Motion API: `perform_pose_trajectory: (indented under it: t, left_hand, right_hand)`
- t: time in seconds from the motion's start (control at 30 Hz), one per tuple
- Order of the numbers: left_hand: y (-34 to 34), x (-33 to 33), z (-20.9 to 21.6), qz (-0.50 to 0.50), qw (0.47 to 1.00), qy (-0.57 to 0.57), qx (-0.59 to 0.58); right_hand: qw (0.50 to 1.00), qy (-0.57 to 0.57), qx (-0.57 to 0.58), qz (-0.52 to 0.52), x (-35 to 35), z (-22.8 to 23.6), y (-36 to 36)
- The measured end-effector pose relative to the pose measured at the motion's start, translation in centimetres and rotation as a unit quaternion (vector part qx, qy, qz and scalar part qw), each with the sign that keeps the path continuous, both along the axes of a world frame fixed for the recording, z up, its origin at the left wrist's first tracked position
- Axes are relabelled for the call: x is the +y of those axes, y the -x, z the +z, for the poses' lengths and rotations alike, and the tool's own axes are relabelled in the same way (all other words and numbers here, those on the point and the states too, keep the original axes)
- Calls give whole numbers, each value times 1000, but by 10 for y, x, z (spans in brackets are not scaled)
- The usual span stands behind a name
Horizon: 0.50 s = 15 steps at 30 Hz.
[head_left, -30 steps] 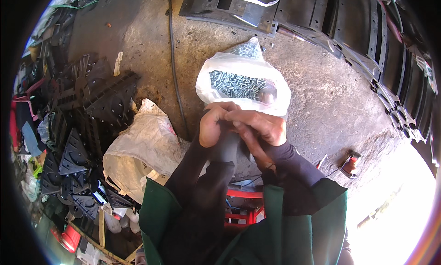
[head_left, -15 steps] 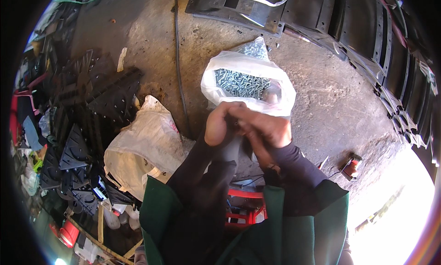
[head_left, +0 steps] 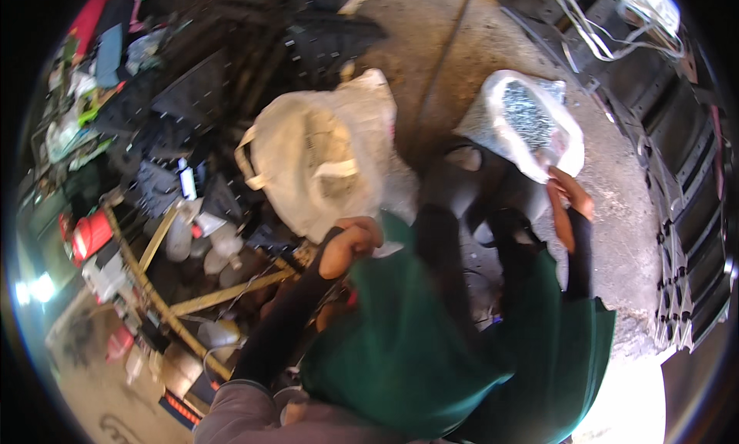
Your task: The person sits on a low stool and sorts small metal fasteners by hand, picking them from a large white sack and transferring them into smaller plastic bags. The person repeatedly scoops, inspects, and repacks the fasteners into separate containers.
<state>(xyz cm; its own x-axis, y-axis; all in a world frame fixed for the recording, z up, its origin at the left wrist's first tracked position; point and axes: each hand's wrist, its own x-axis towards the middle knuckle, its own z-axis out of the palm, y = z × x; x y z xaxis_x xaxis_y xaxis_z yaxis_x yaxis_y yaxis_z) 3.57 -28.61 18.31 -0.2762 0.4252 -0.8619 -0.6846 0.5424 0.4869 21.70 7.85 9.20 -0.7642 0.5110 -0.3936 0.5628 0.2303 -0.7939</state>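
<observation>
A clear white plastic bag (head_left: 575,140) filled with small silvery screws (head_left: 527,109) stands on the floor ahead, right of the middle. My right hand (head_left: 573,205) is at its near rim, with the fingers stretched toward the plastic and seemingly touching it. Further left, my left hand (head_left: 350,248) is closed beside the green apron (head_left: 416,321) over my lap. A small whitish piece shows by its fingers, but what they hold is blurred. Beyond that hand, a large off-white woven sack (head_left: 281,155) lies with its mouth toward me.
Dark metal panels (head_left: 654,90) line the right side. At left lie black triangular brackets (head_left: 192,82), a wooden frame (head_left: 158,298), plastic bottles (head_left: 223,244) and a red container (head_left: 92,232). A dark cable (head_left: 446,51) crosses the floor between the sack and the bag.
My hands, together in front of the screw bag before, have parted: the left went back toward my lap, the right to the bag's rim. The view has swung left.
</observation>
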Motion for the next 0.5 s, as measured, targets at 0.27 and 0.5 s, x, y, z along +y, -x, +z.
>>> perform_pose_trajectory:
  t: [0.27, 0.5]
  left_hand:
    - [-67, -92, -49, -332, 887, 247, 205]
    - [-86, -129, -138, 31, 996, -71, 36]
  right_hand:
    - [969, 61, -83, -225, -5, 72, -109]
    - [941, -43, -107, -318, -75, 126, -286]
